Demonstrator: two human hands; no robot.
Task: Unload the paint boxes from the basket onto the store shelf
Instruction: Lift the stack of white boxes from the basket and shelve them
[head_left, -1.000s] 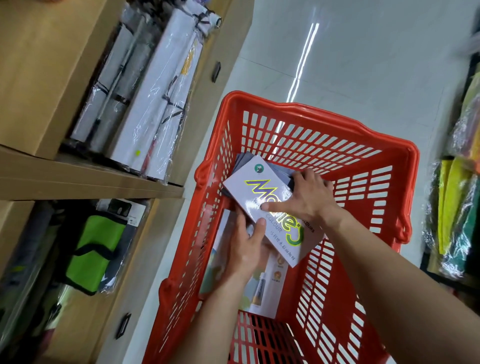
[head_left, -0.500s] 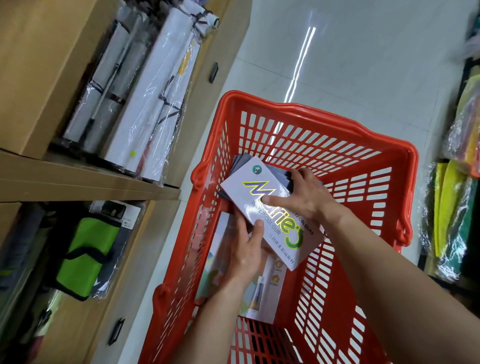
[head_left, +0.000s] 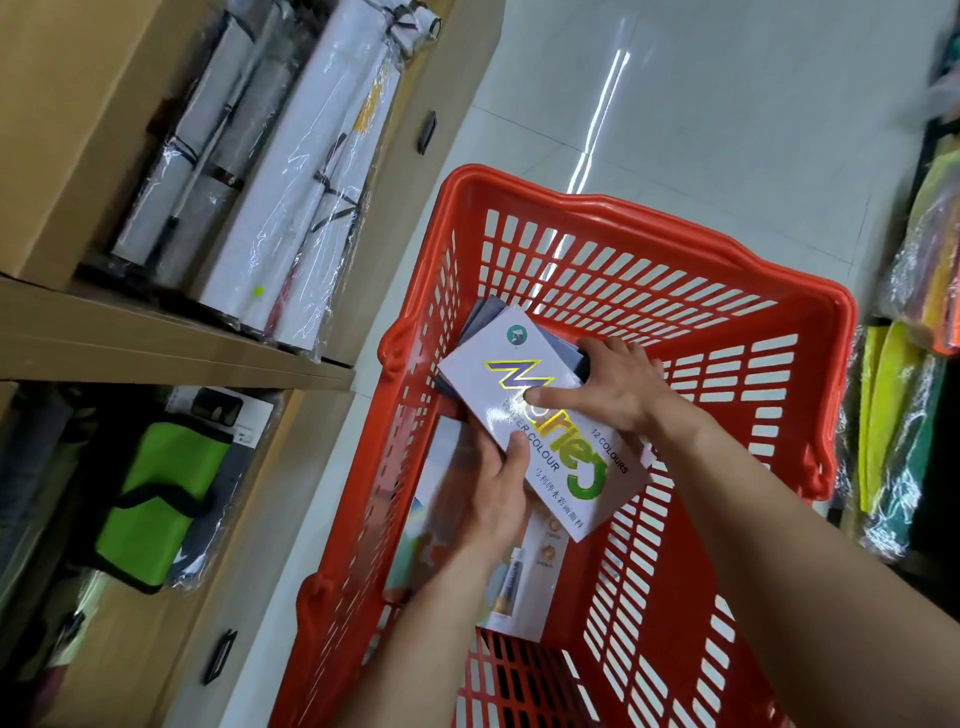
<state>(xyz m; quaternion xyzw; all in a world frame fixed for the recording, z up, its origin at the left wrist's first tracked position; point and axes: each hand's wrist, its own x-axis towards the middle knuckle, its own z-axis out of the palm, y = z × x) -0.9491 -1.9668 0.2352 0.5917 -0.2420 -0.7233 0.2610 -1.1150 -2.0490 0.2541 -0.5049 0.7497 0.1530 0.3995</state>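
Centre frame, inside red basket (head_left: 810, 306): white paint box (head_left: 545, 426) clamped between left hand (head_left: 498, 499) beneath and right hand (head_left: 613, 387) on top. Shelf (head_left: 156, 338) at left.

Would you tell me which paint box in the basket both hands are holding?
The white top box reading "12 COLOURS", gripped by the left hand and right hand; the box with a tube picture lies untouched beneath.

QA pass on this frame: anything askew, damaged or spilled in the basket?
Nothing damaged or spilled. The paint box sits diagonal in the red basket, but only because the left hand and right hand grip it. Dark boxes beneath lie stacked.
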